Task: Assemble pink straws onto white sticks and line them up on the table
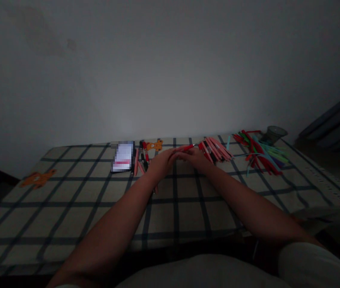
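My left hand [161,162] and my right hand [194,157] meet above the middle of the checked cloth. Between them is a slim red pen [188,147], its metal tip pointing right. Fingers of both hands are closed around it, though much of the grip is hidden. Just beyond my right hand lies a heap of pink, red and black pens [218,150]. Several more pink, red and black pens [137,161] lie beside my left hand, partly covered by the wrist.
A phone [124,157] with a lit, blurred screen lies at the left of the pens. Farther right is a loose pile of coloured strips [266,158], with a dark translucent cup [273,135] behind it. The checked tablecloth [77,216] covers the table, against a plain wall.
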### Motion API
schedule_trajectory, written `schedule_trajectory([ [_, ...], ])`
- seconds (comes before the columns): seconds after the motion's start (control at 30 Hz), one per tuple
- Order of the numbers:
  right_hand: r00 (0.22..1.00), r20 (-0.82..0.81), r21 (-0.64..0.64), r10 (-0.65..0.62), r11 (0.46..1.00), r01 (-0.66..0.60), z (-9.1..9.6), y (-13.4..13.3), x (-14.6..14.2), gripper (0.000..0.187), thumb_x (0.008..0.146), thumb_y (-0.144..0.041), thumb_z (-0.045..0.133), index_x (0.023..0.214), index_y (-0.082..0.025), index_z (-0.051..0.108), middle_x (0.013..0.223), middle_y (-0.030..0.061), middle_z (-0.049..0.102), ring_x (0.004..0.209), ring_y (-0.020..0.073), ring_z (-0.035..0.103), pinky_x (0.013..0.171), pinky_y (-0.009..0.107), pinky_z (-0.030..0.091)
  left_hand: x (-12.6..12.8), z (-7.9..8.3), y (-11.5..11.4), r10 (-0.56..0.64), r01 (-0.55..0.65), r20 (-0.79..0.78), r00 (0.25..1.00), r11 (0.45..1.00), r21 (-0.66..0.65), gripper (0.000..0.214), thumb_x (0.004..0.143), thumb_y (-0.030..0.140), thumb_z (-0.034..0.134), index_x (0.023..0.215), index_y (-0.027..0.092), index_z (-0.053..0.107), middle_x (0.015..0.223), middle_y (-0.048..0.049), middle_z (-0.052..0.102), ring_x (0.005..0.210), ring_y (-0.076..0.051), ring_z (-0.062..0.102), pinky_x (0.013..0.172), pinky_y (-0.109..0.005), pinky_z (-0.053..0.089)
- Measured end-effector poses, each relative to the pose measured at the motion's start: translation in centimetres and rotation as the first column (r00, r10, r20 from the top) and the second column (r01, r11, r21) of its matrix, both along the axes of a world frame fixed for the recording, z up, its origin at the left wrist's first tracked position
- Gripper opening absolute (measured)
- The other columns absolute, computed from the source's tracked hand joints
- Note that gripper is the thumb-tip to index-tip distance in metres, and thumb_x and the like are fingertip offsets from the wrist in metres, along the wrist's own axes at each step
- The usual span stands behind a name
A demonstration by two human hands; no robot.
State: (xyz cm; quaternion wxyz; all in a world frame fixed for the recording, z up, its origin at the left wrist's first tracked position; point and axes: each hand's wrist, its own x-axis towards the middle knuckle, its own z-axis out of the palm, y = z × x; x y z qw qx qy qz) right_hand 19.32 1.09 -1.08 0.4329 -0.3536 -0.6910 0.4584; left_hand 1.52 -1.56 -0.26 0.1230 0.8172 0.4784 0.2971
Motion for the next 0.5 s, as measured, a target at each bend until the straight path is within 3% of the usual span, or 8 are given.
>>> schedule_trajectory([
  [0.13,0.991,-0.055,-0.082,-0.124,0.990,0.119,0.2,0.4,0.7,0.037,0.085,-0.053,0.048,0.086,-0.019,0.062,0.077,0.0034,0.067,0.069,0.0147,0.059,0.061,0.026,0.044,-0.5,0.0,0.4,0.074,-0.068,-0.087,0.993,0.995,0.068,0.040,0.098,0.041,0.034,0.115,0.020,0.064,0.108,-0.0084,0.067,0.100,-0.023,0.060,0.084,-0.033,0.045],
  [0.3,0.944,0.186,0.092,-0.272,0.961,0.259,0.2,0.8,1.5,0.044,0.088,-0.053,0.044,0.062,-0.019,0.053,0.058,-0.0004,0.055,0.058,0.0134,0.051,0.059,0.027,0.038,-0.8,-0.1,0.6,0.071,-0.052,-0.112,0.991,0.984,0.169,0.028,0.095,0.035,0.044,0.108,0.019,0.064,0.105,-0.0075,0.066,0.100,-0.022,0.058,0.085,-0.032,0.044],
  [0.5,0.871,0.361,0.170,-0.334,0.942,0.291,0.4,0.4,1.3,0.053,0.092,-0.053,0.034,0.054,-0.019,0.047,0.050,-0.0018,0.046,0.053,0.0127,0.046,0.056,0.027,0.030,-0.8,-0.5,1.0,0.079,-0.064,-0.075,0.994,0.981,0.181,0.019,0.092,0.030,0.052,0.103,0.020,0.063,0.102,-0.0058,0.065,0.097,-0.019,0.059,0.083,-0.031,0.044],
])
